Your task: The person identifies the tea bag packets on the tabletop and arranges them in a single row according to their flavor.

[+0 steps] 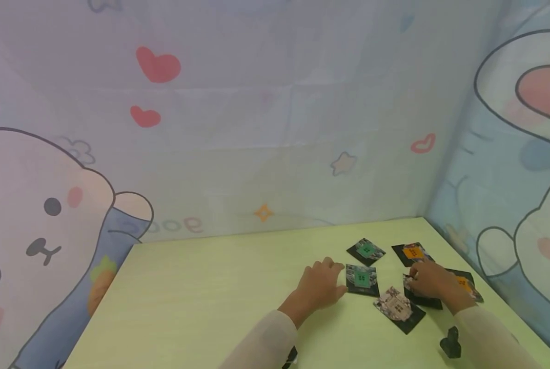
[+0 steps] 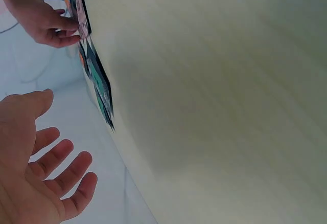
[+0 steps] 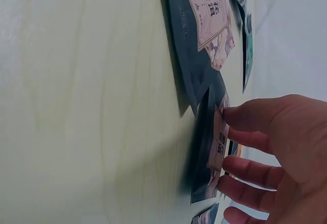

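My right hand [image 1: 433, 282] holds a flat black packet with a pink label [image 3: 218, 139], its thumb and fingers at the packet's edges. That packet is tilted a little above the table in the right wrist view. Another pink-labelled packet [image 1: 396, 309] lies in front of it. My left hand [image 1: 320, 284] hovers left of a green-labelled packet [image 1: 362, 279], its fingers loosely spread and holding nothing. A second green-labelled packet [image 1: 366, 251] lies behind that one. Two orange-labelled packets, one at the back [image 1: 412, 252] and one at the right [image 1: 464, 283], lie around my right hand, which partly covers the held packet.
The pale yellow table [image 1: 187, 302] stretches away to the left of the packets. A printed cloth backdrop [image 1: 265, 128] hangs behind it, and another cloth [image 1: 501, 205] stands along the right edge. Dark pieces [image 1: 451, 343] show beside both wrists.
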`<state>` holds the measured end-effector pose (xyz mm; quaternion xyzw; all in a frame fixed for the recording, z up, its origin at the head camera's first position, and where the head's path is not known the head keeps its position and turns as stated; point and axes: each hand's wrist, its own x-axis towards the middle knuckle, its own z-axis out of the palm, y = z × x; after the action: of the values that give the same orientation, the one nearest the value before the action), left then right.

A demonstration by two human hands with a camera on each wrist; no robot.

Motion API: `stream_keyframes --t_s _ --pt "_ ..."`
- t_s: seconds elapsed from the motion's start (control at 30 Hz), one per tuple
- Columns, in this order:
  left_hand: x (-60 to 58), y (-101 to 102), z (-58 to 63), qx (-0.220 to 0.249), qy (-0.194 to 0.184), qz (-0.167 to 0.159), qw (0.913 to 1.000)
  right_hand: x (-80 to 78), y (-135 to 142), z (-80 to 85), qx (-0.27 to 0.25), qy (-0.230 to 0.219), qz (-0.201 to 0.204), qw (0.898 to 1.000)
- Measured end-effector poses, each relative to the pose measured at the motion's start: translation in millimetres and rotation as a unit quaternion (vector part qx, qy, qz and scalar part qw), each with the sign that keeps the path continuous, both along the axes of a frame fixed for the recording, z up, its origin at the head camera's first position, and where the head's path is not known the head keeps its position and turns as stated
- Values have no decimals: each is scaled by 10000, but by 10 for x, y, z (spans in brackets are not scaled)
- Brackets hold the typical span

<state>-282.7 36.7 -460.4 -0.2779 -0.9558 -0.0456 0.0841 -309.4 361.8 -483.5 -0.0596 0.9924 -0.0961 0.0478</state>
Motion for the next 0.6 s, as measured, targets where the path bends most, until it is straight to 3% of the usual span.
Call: stream_keyframes --t_s 0.2,0.37,0.6 --pt "98 242 -29 -297 54 -19 9995 7 -12 -8 20 -26 -177 9998" --pt "189 474 -5 -486 56 -111 9987 81 -27 9 -63 107 68 9999" --pt "222 729 -27 -290 -205 -280 9990 148 -57 36 49 218 437 9988"
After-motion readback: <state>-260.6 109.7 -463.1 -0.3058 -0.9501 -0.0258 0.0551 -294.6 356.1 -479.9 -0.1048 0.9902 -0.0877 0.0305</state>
